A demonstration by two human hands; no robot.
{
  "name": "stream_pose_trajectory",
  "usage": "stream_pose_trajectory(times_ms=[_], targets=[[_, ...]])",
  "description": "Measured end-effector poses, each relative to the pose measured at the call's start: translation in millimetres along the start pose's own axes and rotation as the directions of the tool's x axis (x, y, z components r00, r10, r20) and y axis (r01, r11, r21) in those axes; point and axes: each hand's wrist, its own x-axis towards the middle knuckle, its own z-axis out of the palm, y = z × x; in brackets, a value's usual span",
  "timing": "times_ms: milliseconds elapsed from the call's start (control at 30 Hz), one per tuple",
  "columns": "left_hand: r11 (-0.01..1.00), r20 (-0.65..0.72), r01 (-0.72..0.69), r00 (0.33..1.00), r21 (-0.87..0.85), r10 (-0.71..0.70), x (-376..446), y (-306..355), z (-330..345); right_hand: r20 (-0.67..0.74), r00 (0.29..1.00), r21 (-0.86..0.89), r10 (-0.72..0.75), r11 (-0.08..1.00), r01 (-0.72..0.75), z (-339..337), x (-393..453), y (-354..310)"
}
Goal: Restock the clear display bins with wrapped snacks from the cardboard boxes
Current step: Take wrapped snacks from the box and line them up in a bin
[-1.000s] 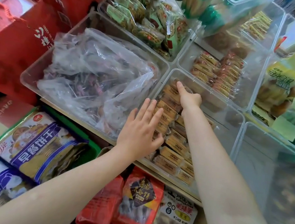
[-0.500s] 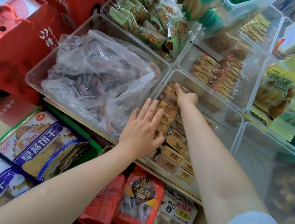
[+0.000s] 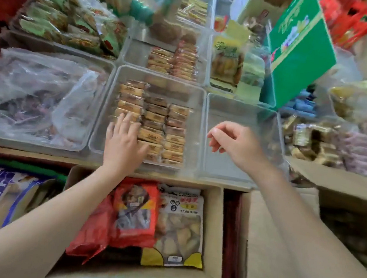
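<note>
Wrapped snacks [image 3: 154, 122] under flat left hand [image 3: 123, 142]

Snacks [image 3: 154, 122] lie in the middle bin [image 3: 196, 126]; another bin [image 3: 238, 168] sits right of it, a box [image 3: 215, 222] before.

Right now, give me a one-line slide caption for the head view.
Left hand rests flat on wrapped snacks in a clear bin; right hand hovers empty over the neighbouring bin.

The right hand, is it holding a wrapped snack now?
No. The right hand hangs over the empty clear bin with loosely curled fingers and nothing between them.
</note>
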Motion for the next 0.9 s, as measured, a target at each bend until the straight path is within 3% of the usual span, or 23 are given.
stream_pose_trajectory(times_ms=[100, 233, 300, 400, 500, 633, 767, 900], targets=[[0.938, 0.123, -0.196, 0.963, -0.287, 0.239, -56.3, 111.2, 16.0, -0.177, 0.982, -0.010, 0.060, 0.998, -0.063, -60.5, -65.0, 38.5], [0.789, 0.303, -0.348, 0.785, -0.506, 0.541, -144.8, 237.7, 29.0, -0.331, 0.927, 0.037, 0.178, 0.984, -0.176, -120.7, -142.1, 97.0], [0.746, 0.317, -0.365, 0.737, -0.556, 0.597, -174.5, 274.7, 40.6, -0.342, 0.913, 0.025, 0.221, 0.974, -0.226, -141.2, -171.5, 128.6], [0.765, 0.329, -0.295, 0.772, -0.573, 0.544, -205.5, 312.2, 58.6, -0.224, 0.936, -0.103, 0.271, 0.949, -0.299, -155.5, -198.9, 179.6], [0.789, 0.313, -0.288, 0.803, -0.542, 0.507, -227.0, 334.2, 77.8, 0.072, 0.937, -0.343, 0.341, 0.891, -0.297, -150.6, -209.6, 227.5], [0.817, 0.215, -0.338, 0.853, -0.468, 0.476, -234.9, 336.6, 99.5, 0.404, 0.778, -0.700, 0.482, 0.710, -0.076, -120.4, -211.0, 287.2], [0.823, 0.179, -0.320, 0.878, -0.469, 0.444, -239.2, 337.4, 102.7, 0.495, 0.617, -0.802, 0.612, 0.595, 0.053, -101.4, -215.1, 350.9], [0.844, 0.158, -0.325, 0.892, -0.427, 0.424, -239.9, 341.3, 105.7, 0.526, 0.525, -0.822, 0.669, 0.558, 0.112, -97.2, -217.9, 386.2]])
